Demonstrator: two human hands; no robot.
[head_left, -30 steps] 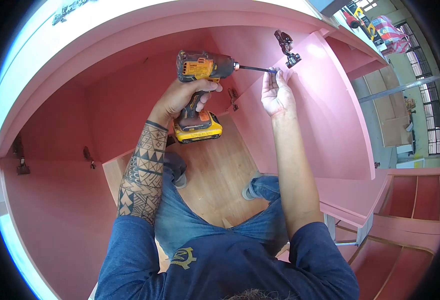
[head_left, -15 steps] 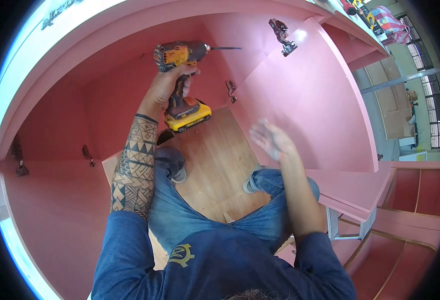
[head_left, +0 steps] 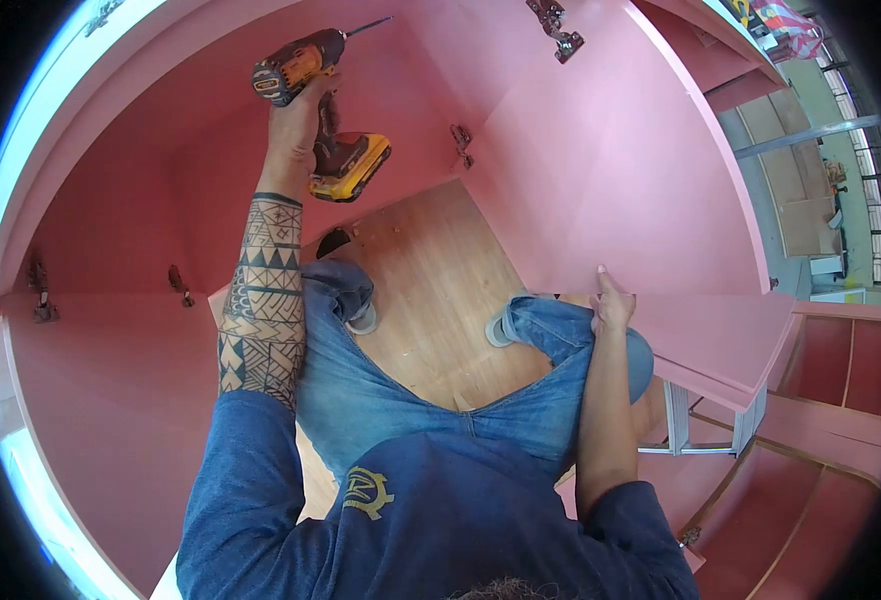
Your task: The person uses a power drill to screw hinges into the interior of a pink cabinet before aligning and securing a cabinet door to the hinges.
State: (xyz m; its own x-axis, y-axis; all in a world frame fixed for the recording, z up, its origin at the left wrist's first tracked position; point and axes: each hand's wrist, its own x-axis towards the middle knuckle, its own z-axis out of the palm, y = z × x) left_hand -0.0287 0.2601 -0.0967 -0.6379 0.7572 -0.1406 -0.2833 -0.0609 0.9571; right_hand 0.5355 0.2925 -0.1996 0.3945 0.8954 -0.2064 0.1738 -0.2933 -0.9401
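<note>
My left hand (head_left: 295, 125) is wrapped round the grip of a cordless impact driver (head_left: 295, 68) with a yellow battery. Its long thin bit (head_left: 368, 25) points up and to the right, apart from any surface. My right hand (head_left: 612, 302) grips the lower edge of a pink cabinet door (head_left: 630, 170), thumb on its face and fingers mostly hidden at the edge. A metal hinge (head_left: 557, 30) sits at the door's upper side, and another hinge (head_left: 462, 146) sits lower, near its inner edge.
Pink cabinet walls (head_left: 110, 180) surround me on the left and in front. More hinges (head_left: 178, 285) show at left. Between my feet is a wood-look floor panel (head_left: 425, 270). A metal ladder (head_left: 678, 420) and pink shelving (head_left: 820, 370) stand at right.
My left hand has moved up and left with the impact driver, whose bit now tilts upward. My right hand has moved down and right from open air onto the door's lower edge.
</note>
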